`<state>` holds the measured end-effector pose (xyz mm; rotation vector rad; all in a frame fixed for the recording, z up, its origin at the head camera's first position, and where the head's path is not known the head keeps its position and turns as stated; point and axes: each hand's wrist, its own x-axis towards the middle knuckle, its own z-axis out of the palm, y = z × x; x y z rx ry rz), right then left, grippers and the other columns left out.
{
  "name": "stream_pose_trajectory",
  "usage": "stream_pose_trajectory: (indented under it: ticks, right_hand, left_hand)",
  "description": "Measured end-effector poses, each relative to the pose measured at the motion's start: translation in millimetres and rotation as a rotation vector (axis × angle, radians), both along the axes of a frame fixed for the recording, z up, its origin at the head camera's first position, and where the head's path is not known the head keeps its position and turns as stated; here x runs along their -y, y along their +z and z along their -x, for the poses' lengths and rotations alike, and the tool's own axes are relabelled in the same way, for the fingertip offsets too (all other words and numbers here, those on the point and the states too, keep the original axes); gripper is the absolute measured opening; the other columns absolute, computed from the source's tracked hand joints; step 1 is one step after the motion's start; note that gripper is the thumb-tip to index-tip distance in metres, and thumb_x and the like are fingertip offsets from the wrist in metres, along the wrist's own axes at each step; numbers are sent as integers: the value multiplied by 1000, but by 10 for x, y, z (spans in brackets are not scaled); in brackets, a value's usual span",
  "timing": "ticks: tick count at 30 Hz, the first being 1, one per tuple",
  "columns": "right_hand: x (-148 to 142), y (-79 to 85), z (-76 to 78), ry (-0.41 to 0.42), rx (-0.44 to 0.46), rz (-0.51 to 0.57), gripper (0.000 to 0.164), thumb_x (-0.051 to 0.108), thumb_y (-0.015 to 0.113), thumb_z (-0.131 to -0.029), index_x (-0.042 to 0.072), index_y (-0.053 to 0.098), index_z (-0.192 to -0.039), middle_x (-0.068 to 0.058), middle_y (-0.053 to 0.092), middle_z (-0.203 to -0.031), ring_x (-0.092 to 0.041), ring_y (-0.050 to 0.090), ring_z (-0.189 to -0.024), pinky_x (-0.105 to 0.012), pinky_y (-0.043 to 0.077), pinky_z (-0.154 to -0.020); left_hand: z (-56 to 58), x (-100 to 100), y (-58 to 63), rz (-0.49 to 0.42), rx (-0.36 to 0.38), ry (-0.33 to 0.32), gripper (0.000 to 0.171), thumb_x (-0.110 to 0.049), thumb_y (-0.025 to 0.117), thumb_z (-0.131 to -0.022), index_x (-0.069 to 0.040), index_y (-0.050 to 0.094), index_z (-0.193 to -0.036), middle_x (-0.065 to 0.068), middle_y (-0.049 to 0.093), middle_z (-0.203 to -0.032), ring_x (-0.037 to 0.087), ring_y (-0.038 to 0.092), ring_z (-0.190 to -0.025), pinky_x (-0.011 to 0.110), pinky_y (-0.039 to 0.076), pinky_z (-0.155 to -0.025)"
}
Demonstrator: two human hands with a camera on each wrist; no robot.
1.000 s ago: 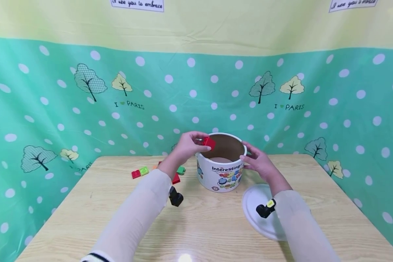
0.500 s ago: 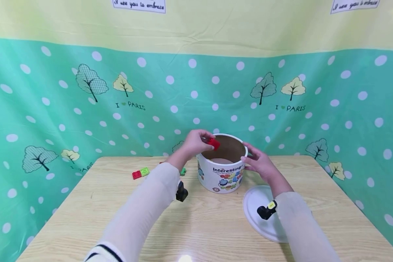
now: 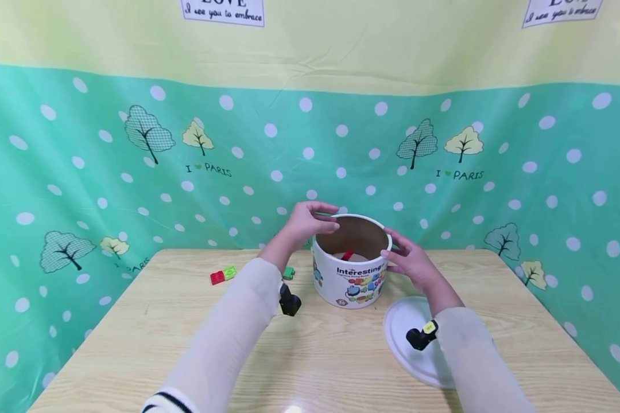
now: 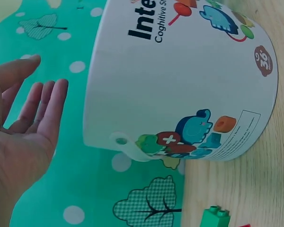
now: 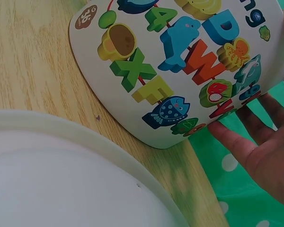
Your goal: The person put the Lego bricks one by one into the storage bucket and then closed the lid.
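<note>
A white tub [image 3: 333, 284] with printed toy pictures stands upright on the table, its top uncovered. Over its left rim is my left hand [image 3: 308, 222], thumb and fingers apart, with nothing between them. Inside the tub shows a red toy brick [image 3: 347, 254], partly hidden by the near rim. My right hand [image 3: 410, 261] holds the tub at its right rim. In the right wrist view its fingers [image 5: 234, 142] lie along the outer wall. The left wrist view shows the left palm [image 4: 23, 151] beside the tub's top edge.
Left of the tub lie a green brick [image 3: 288, 273], partly behind the left arm, and a red brick [image 3: 217, 277] next to a lime one [image 3: 229, 272]. A round white lid [image 3: 408, 350] lies flat under the right forearm. A dotted curtain [image 3: 310, 143] hangs behind the table.
My left hand moved slightly right over the tub and let go of the red brick, which is now inside the tub. The right hand stays at the rim. The head view tilted up slightly.
</note>
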<state>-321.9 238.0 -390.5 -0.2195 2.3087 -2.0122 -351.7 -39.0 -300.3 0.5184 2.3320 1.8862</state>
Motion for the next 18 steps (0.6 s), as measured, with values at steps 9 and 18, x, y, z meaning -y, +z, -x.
stream_pose_trajectory:
  ticks: [9, 18]
  right_hand:
    - [5, 21, -11, 10, -4, -8, 80, 32, 72, -90, 24, 27, -155, -14, 20, -160, -41, 30, -140, -53, 46, -97]
    - [-9, 39, 9, 12, -1, -2, 79, 29, 71, -91, 23, 26, -156, -14, 19, -160, -41, 30, -140, -52, 46, -97]
  left_hand:
    - [-87, 246, -29, 38, 1, 15, 36, -7, 77, -83, -11, 67, -118, 6, 66, -114, 22, 64, -105, 34, 56, -85]
    - [-164, 471, -94, 54, -29, 8, 39, -5, 79, -81, -8, 67, -119, 13, 64, -122, 25, 62, -107, 37, 54, -89]
